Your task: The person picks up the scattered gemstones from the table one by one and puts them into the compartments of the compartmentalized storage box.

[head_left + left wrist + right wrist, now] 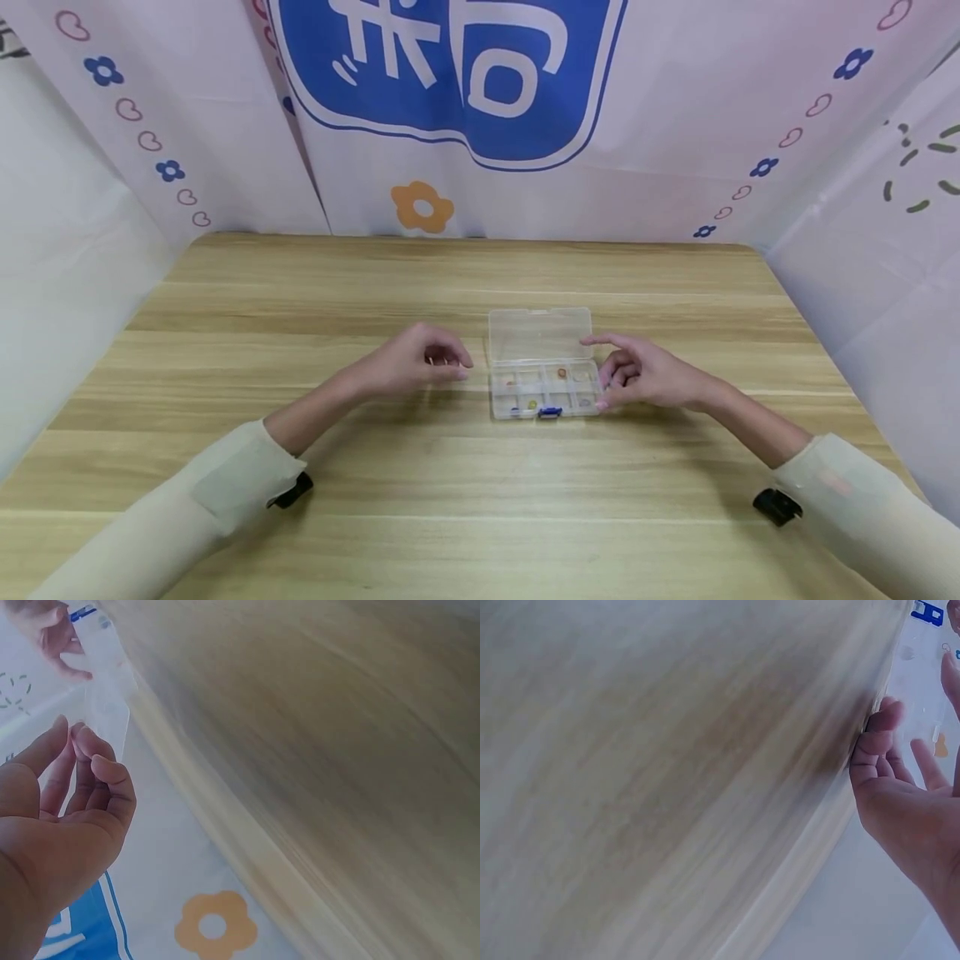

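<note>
A clear plastic compartment box (528,389) lies on the table with its lid (540,333) raised and tipped back. Small colored pieces lie in several compartments, among them an orange one (562,373) and a yellow one (532,404). A blue latch (550,412) is at its front. My right hand (645,375) holds the box's right side with thumb and curled fingers, the index finger stretched toward the lid. Left of the box, my left hand (423,362) hovers over the table, fingers bent and thumb close to the index fingertip; I cannot tell whether something tiny is between them.
The wooden table (405,517) extends around the box on all sides. Behind it hangs a white cloth (660,100) with a blue emblem and an orange flower (422,207). White cloth also stands at both sides. Black wrist devices (777,506) sit at the sleeves.
</note>
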Tool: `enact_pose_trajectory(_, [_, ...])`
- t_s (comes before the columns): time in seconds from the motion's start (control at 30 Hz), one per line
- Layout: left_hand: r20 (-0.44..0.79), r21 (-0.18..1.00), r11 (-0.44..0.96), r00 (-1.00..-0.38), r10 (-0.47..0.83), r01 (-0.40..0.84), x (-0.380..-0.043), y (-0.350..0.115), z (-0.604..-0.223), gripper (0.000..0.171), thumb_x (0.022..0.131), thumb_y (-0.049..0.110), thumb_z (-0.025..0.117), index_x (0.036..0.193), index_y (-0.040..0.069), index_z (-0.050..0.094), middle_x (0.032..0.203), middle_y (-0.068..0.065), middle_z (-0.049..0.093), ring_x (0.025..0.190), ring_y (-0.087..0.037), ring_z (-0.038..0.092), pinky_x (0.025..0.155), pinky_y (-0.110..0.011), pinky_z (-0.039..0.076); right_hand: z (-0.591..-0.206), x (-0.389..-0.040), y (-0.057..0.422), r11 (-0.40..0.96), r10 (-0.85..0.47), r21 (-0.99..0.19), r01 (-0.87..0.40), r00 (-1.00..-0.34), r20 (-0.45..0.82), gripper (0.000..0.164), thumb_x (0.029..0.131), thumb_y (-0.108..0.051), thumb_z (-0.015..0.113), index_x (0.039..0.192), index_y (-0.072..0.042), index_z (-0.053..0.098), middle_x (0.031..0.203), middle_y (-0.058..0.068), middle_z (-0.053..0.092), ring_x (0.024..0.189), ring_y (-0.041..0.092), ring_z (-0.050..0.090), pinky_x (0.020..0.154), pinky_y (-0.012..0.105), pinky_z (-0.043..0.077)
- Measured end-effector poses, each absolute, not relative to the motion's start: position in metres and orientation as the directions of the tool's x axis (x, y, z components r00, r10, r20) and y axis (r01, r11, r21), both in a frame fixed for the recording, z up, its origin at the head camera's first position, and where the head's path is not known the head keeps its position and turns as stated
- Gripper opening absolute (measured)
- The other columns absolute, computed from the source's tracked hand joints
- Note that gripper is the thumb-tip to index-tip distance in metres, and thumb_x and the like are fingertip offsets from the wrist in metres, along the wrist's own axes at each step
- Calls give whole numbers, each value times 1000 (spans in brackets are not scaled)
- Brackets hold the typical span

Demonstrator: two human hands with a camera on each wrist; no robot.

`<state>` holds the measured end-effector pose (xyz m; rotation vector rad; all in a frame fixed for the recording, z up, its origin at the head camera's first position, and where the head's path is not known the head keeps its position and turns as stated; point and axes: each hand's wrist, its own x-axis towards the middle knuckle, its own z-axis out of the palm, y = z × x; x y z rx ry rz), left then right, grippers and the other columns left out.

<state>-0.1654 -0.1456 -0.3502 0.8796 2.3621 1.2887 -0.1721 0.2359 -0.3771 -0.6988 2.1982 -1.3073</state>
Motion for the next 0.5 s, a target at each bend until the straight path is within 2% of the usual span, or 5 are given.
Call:
enact_pose_trajectory(0.13, [25,835,418,-782,623,359,-167,-158,-347,9,97,3,71,102,-4,75,91,-7,71,71,-13,52,64,-24,47,-372,-166,244,453,-590,-877,-159,-791,-161,99,85,-8,86,162,-4,24,107,21,61,84,20,63,72,26,54])
enact_pose_trajectory(0.23, [15,828,446,-807,590,340,-167,-170,-344,12,99,6,70,103,-4,75,93,-13,71,70,-14,52,62,-24,46,-368,-161,256,499,-531,-852,-159,-833,-156,94,88,-14,84,162,-8,26,114,21,61,91,23,66,75,29,56])
enact_pose_trajectory(0.33, [23,796,490,-827,561,355,-167,-184,-342,13,100,7,69,105,-4,74,95,-16,71,74,-18,57,64,-25,48,-365,-159,269,552,-474,-806,-216,-876,-90,69,92,-15,80,149,-3,43,111,17,64,92,20,67,75,28,56])
enact_pose_trajectory(0.43, [54,719,565,-842,536,406,-167,-198,-339,13,101,4,67,106,-5,74,97,-16,73,80,-20,62,68,-28,52,-362,-159,281,647,-417,-703,-296,-909,0,32,97,-19,75,122,-1,64,101,10,69,85,17,65,73,27,54])
enact_pose_trajectory(0.5, [68,645,634,-858,509,427,-167,-207,-337,13,101,3,65,106,-6,74,97,-16,73,83,-22,64,71,-32,54,-359,-160,287,718,-387,-610,-335,-921,51,22,101,-24,70,109,-3,71,98,10,72,83,20,65,72,32,54])
